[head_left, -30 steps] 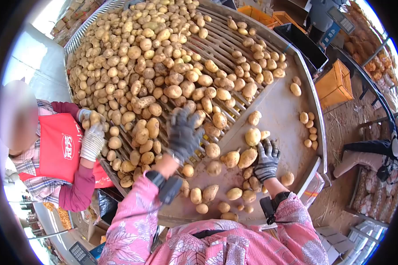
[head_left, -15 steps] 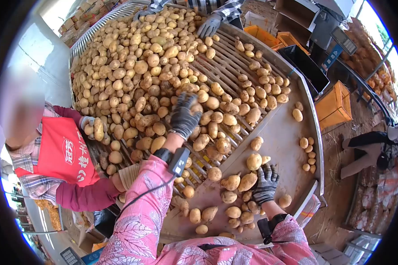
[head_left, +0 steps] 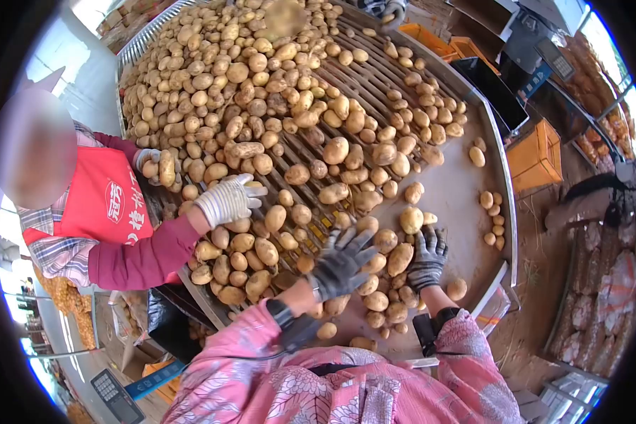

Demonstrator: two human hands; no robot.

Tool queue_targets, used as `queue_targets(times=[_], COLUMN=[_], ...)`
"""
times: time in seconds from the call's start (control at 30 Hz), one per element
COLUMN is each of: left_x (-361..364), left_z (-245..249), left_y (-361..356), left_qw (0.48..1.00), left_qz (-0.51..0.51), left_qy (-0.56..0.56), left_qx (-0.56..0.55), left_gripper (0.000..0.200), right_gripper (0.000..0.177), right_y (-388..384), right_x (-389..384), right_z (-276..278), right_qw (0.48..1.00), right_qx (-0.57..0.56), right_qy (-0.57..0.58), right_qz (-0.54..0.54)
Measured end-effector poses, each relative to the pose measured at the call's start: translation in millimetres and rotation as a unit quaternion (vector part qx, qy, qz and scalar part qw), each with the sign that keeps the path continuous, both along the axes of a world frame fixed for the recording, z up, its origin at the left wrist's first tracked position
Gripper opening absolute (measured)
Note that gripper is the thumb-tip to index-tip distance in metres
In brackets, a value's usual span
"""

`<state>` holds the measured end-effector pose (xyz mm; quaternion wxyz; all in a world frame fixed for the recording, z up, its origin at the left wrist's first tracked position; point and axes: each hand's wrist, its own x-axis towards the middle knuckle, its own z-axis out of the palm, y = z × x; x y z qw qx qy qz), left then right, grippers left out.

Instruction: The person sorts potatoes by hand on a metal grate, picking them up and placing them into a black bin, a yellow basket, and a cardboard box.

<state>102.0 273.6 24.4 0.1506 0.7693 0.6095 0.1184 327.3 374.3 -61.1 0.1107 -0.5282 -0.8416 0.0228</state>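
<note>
My left hand (head_left: 343,261), in a grey and black striped glove, is spread over the slatted sorting table, its fingertips close to a potato (head_left: 386,241). Nothing shows in its grasp, though its palm is hidden. Flat on the smooth metal part of the table (head_left: 449,201) lies my right hand (head_left: 428,260), gloved alike, fingers apart. It sits beside a large oblong potato (head_left: 401,259), with a rounder potato (head_left: 411,220) just above the fingertips. Several potatoes lie between and below my two hands.
To the left, a co-worker in a red apron (head_left: 109,201) reaches in with a white-gloved hand (head_left: 227,201); their other hand holds an oblong potato (head_left: 167,168). A big potato heap (head_left: 212,78) covers the far left. Another person's gloved hand (head_left: 394,13) shows at the top. An orange crate (head_left: 535,159) stands right.
My left hand has moved from the potato pile down and right, nearer my right hand, which stays put. The co-worker's white-gloved hand has come in over the potatoes. The far person's hand has shifted right.
</note>
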Motion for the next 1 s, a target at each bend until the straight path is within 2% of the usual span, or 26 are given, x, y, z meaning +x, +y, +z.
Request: queue_targets(times=[0.07,0.1,0.13,0.17,0.2,0.23,0.3,0.37,0.4,0.43,0.5,0.57,0.63,0.67,0.7,0.73,0.77,0.83,0.9,0.93,1.0], left_x=[-23.7,-37.2,-53.9,-93.3,-103.5,-111.2,-123.1,-102.6,-81.6,-79.8,-58.8,-31.8,-2.5,5.3,3.3,-3.5,-16.6,-49.8,-83.2,-101.9,-128.1], left_z=[-18.0,0.3,0.8,-1.9,13.0,10.6,-29.2,-29.0,-9.4,-12.8,-4.1,-20.7,-4.5,-4.7,-7.9,-10.6,-9.5,12.9,4.5,0.2,-10.2], left_y=[-43.0,-58.7,-73.7,-105.9,-113.9,-129.5,-158.2,-146.3,-135.8,-140.5,-140.2,-139.0,-142.5,-142.6,-143.2,-143.5,-144.7,-157.1,-170.2,-176.8,-178.7], left_qw=[0.997,0.992,0.988,0.983,0.955,0.911,0.884,0.886,0.863,0.877,0.910,0.947,0.993,0.994,0.995,0.994,0.989,0.969,0.959,0.959,0.869], left_qz=[-0.049,-0.022,0.061,0.180,0.253,0.355,0.437,0.431,0.471,0.446,0.376,0.208,0.083,0.064,0.036,0.045,0.051,0.025,0.250,0.247,0.483], left_qy=[0.033,0.027,-0.077,0.014,0.123,0.204,0.162,0.171,0.176,0.180,0.173,0.243,0.086,0.085,0.085,0.031,-0.024,0.142,0.075,0.078,0.066], left_qx=[0.043,0.118,0.118,0.043,0.090,0.037,0.032,0.018,-0.054,-0.015,-0.019,-0.036,0.001,0.021,0.046,0.096,0.135,0.201,0.110,0.113,0.083], left_gripper=[0.050,0.044,0.041,0.042,0.052,0.063,0.071,0.072,0.072,0.080,0.076,0.071,0.064,0.062,0.059,0.055,0.051,0.057,0.054,0.054,0.065], right_gripper=[0.046,0.046,0.046,0.046,0.046,0.046,0.045,0.043,0.043,0.043,0.045,0.051,0.072,0.078,0.078,0.074,0.068,0.054,0.052,0.052,0.052], right_y=[-0.7,-0.8,1.4,-1.5,-0.5,-0.4,-2.3,-2.0,-3.0,-1.6,-4.1,-2.1,-9.7,-4.1,-4.5,-1.1,-6.3,-7.6,-10.7,-11.7,-10.5], right_x=[-1.7,-2.1,-3.1,-0.7,-0.9,-1.1,-2.6,-2.2,-1.9,-1.8,-6.4,-6.4,-18.0,-11.0,-4.4,-3.0,-7.4,-1.8,-1.6,-2.2,-0.6], right_z=[3.9,5.3,6.3,7.5,5.9,6.7,5.6,-1.3,-5.2,-8.0,5.7,1.1,39.1,25.4,14.4,5.0,25.9,14.6,20.6,18.3,13.2], right_qw=[1.000,1.000,1.000,1.000,1.000,1.000,1.000,1.000,1.000,0.999,0.999,0.998,0.975,0.970,0.977,0.981,0.980,0.997,0.998,0.999,0.999], right_qx=[-0.014,-0.020,-0.022,-0.025,-0.022,-0.019,-0.016,-0.003,0.001,0.008,-0.028,-0.037,-0.147,-0.163,-0.140,-0.138,-0.149,-0.062,-0.052,-0.050,-0.043], right_qy=[0.017,0.016,0.009,0.000,0.015,0.015,0.024,0.015,0.023,0.031,-0.017,-0.039,-0.163,-0.178,-0.157,-0.128,-0.128,-0.040,-0.020,-0.016,0.002], right_qz=[-0.005,-0.004,-0.003,0.002,0.003,0.007,0.000,0.000,0.001,0.001,-0.011,-0.025,-0.044,-0.030,-0.025,-0.041,-0.032,-0.017,-0.006,-0.008,-0.004])
